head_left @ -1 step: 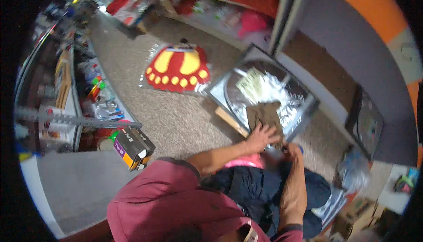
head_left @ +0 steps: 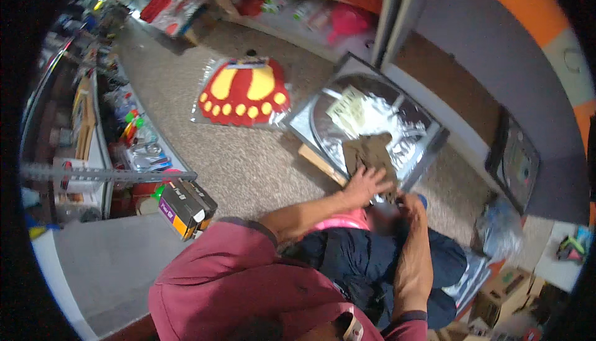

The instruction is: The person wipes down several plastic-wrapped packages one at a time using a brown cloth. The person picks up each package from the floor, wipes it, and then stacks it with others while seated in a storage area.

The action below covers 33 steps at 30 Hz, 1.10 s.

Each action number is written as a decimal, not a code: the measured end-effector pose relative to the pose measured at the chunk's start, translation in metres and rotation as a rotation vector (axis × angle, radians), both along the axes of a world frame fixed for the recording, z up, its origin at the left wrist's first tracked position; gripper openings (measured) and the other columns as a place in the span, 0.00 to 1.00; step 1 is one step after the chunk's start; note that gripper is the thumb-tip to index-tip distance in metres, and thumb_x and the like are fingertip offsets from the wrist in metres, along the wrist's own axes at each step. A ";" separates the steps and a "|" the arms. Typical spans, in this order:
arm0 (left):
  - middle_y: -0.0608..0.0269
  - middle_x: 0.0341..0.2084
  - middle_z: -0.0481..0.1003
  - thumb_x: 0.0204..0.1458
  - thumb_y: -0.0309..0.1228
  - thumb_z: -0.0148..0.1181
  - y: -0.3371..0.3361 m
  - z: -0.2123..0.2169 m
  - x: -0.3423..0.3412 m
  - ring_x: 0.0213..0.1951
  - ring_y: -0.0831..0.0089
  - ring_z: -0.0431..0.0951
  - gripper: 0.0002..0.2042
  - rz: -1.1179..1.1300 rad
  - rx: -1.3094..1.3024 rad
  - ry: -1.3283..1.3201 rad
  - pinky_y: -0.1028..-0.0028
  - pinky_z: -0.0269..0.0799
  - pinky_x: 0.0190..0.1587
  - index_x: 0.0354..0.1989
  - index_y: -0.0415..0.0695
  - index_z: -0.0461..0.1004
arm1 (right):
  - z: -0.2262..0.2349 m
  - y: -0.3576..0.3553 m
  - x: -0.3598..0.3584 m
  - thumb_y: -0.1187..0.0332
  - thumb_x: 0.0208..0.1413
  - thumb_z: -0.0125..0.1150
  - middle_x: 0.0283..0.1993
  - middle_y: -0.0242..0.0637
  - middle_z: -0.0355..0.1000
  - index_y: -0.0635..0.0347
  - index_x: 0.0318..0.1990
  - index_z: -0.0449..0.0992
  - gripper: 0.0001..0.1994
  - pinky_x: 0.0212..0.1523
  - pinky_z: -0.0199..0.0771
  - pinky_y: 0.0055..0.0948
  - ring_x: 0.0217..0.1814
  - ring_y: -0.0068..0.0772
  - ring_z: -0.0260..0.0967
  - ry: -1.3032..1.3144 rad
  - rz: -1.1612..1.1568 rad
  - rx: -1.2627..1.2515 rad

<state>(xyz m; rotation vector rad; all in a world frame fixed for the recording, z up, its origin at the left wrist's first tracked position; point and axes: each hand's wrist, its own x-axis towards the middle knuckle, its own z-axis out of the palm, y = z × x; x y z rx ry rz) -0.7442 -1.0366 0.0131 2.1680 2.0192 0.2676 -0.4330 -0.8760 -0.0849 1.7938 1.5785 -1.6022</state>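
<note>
A crumpled brown cloth lies over the near corner of a flat, dark-framed panel in shiny clear plastic. My left hand rests on the cloth, palm down with its fingers spread. At the cloth's near edge, my right hand has its fingers curled in. What they grip, if anything, I cannot make out. A blurred patch between the hands hides detail there. Below my left forearm shows something pink and rounded, beside my dark trousers.
A red and yellow foot-shaped mat in plastic lies on the speckled floor. A small dark box stands on the grey counter at left. Shelves line the back; a cardboard box sits lower right.
The whole view has shifted slightly, with the floor items now a little farther left and up. Both hands keep nearly the same place at the brown cloth.
</note>
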 end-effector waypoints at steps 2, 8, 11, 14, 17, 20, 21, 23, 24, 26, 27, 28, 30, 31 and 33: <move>0.46 0.74 0.73 0.65 0.30 0.71 0.036 0.008 -0.004 0.71 0.41 0.76 0.40 0.029 0.091 0.004 0.34 0.71 0.68 0.88 0.68 0.72 | 0.006 0.028 0.043 0.38 0.84 0.67 0.48 0.57 0.92 0.75 0.60 0.92 0.37 0.41 0.90 0.55 0.45 0.45 0.91 -0.060 0.097 0.116; 0.48 0.65 0.81 0.68 0.30 0.68 0.021 -0.033 -0.110 0.64 0.45 0.82 0.34 0.377 0.044 0.132 0.42 0.76 0.63 0.84 0.62 0.76 | 0.022 -0.007 0.025 0.46 0.79 0.78 0.54 0.49 0.87 0.75 0.65 0.87 0.32 0.28 0.94 0.37 0.37 0.44 0.86 0.016 -0.335 -0.149; 0.42 0.64 0.85 0.74 0.30 0.64 0.007 -0.059 -0.241 0.62 0.44 0.87 0.28 0.630 0.188 -0.116 0.46 0.81 0.65 0.82 0.51 0.78 | 0.030 -0.009 0.020 0.49 0.77 0.81 0.54 0.49 0.88 0.76 0.64 0.87 0.31 0.27 0.94 0.36 0.38 0.43 0.87 -0.006 -0.320 -0.147; 0.39 0.64 0.89 0.78 0.30 0.62 -0.055 -0.027 -0.392 0.63 0.44 0.91 0.26 0.838 0.371 -0.425 0.50 0.84 0.69 0.82 0.40 0.78 | 0.043 -0.019 -0.011 0.52 0.73 0.87 0.51 0.48 0.90 0.76 0.59 0.89 0.28 0.27 0.95 0.37 0.37 0.42 0.87 0.084 -0.316 -0.092; 0.40 0.70 0.87 0.79 0.32 0.63 -0.017 -0.020 -0.315 0.69 0.45 0.89 0.28 0.773 0.444 -0.608 0.52 0.81 0.74 0.84 0.35 0.75 | 0.063 -0.006 0.056 0.51 0.69 0.90 0.49 0.47 0.89 0.74 0.56 0.90 0.29 0.29 0.95 0.38 0.37 0.39 0.87 0.061 -0.252 -0.119; 0.39 0.64 0.86 0.76 0.33 0.64 0.062 0.053 -0.174 0.67 0.43 0.87 0.25 0.573 0.240 -0.623 0.48 0.83 0.69 0.79 0.40 0.79 | 0.073 0.013 0.073 0.45 0.64 0.94 0.46 0.44 0.89 0.71 0.53 0.89 0.32 0.33 0.95 0.37 0.36 0.37 0.88 0.012 -0.127 -0.172; 0.38 0.61 0.86 0.75 0.33 0.65 0.095 0.085 -0.117 0.65 0.42 0.87 0.24 0.525 0.055 -0.589 0.46 0.84 0.65 0.77 0.44 0.82 | 0.066 0.016 0.079 0.43 0.62 0.95 0.43 0.41 0.88 0.67 0.52 0.89 0.33 0.32 0.93 0.35 0.35 0.37 0.88 0.051 -0.125 -0.165; 0.37 0.53 0.85 0.72 0.34 0.66 0.115 0.104 -0.011 0.61 0.39 0.87 0.21 0.399 -0.289 -0.470 0.41 0.87 0.57 0.71 0.51 0.87 | 0.065 0.011 0.052 0.38 0.66 0.90 0.46 0.43 0.90 0.67 0.55 0.90 0.35 0.37 0.92 0.38 0.38 0.37 0.90 0.121 -0.090 -0.298; 0.40 0.59 0.82 0.73 0.38 0.67 0.097 0.066 0.024 0.58 0.38 0.86 0.21 0.301 -0.229 -0.380 0.40 0.88 0.56 0.73 0.58 0.85 | 0.066 0.004 0.029 0.37 0.68 0.88 0.47 0.44 0.92 0.67 0.57 0.91 0.35 0.39 0.91 0.40 0.39 0.37 0.90 0.159 -0.111 -0.342; 0.46 0.65 0.78 0.74 0.40 0.68 0.074 -0.013 0.087 0.56 0.41 0.85 0.23 0.034 -0.040 -0.264 0.42 0.90 0.55 0.77 0.66 0.82 | 0.043 -0.014 0.006 0.42 0.76 0.81 0.49 0.41 0.92 0.68 0.60 0.91 0.31 0.43 0.87 0.42 0.43 0.35 0.89 0.243 -0.291 -0.100; 0.48 0.64 0.77 0.74 0.38 0.67 0.082 -0.029 0.095 0.57 0.43 0.85 0.25 -0.065 0.012 -0.224 0.44 0.91 0.54 0.78 0.66 0.81 | 0.021 -0.013 0.014 0.48 0.78 0.78 0.49 0.40 0.91 0.68 0.59 0.91 0.26 0.47 0.86 0.42 0.45 0.35 0.87 0.248 -0.319 0.037; 0.50 0.64 0.76 0.74 0.36 0.67 0.093 -0.040 0.103 0.58 0.45 0.85 0.26 -0.168 0.081 -0.179 0.46 0.92 0.54 0.80 0.66 0.80 | 0.001 -0.010 0.023 0.54 0.80 0.75 0.49 0.39 0.91 0.69 0.59 0.91 0.21 0.51 0.84 0.42 0.47 0.35 0.86 0.249 -0.344 0.188; 0.52 0.60 0.77 0.71 0.33 0.67 0.113 -0.058 0.075 0.56 0.49 0.85 0.28 -0.160 0.099 -0.033 0.49 0.91 0.47 0.79 0.65 0.78 | -0.014 -0.013 0.031 0.53 0.79 0.77 0.57 0.46 0.88 0.70 0.60 0.90 0.23 0.62 0.82 0.43 0.56 0.39 0.84 0.322 -0.457 0.210; 0.54 0.57 0.78 0.70 0.32 0.68 0.129 -0.065 0.054 0.53 0.51 0.87 0.28 -0.141 0.159 0.043 0.52 0.90 0.40 0.79 0.63 0.77 | -0.019 -0.009 0.048 0.53 0.79 0.78 0.64 0.50 0.86 0.70 0.63 0.90 0.24 0.67 0.81 0.44 0.61 0.42 0.83 0.296 -0.494 0.195; 0.58 0.56 0.79 0.71 0.31 0.67 0.161 -0.077 -0.024 0.52 0.56 0.89 0.29 0.049 0.181 0.194 0.56 0.89 0.33 0.80 0.63 0.75 | -0.022 -0.004 0.064 0.53 0.78 0.79 0.77 0.58 0.82 0.70 0.68 0.90 0.27 0.77 0.78 0.47 0.71 0.47 0.80 0.275 -0.531 0.113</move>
